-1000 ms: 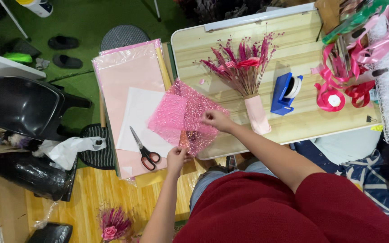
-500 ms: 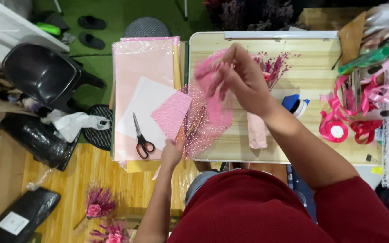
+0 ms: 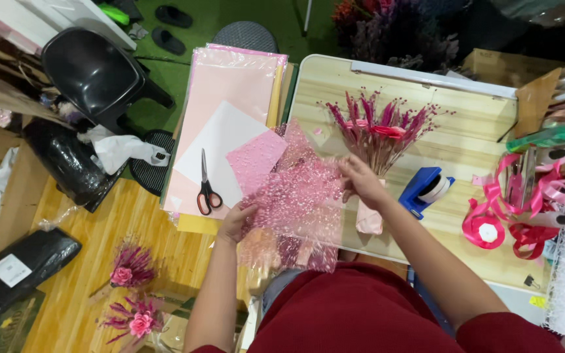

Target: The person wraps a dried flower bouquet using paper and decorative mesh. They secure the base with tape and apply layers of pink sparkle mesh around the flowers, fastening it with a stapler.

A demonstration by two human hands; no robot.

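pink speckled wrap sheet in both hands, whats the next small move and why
Probably lower the pink speckled wrap sheet flat onto the table edge: the left hand and right hand hold it hanging in the air, crumpled, in front of the dried flower bunch.

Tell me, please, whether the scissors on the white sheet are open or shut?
Shut: the scissors lie flat on the white sheet, blades together in one line, handles side by side.

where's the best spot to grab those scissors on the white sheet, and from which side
Probably by the red and black handle loops at the near end of the scissors, coming from the person's side. They lie flat and closed on the white sheet, blades pointing away, so the loops face the left hand, the nearest one.
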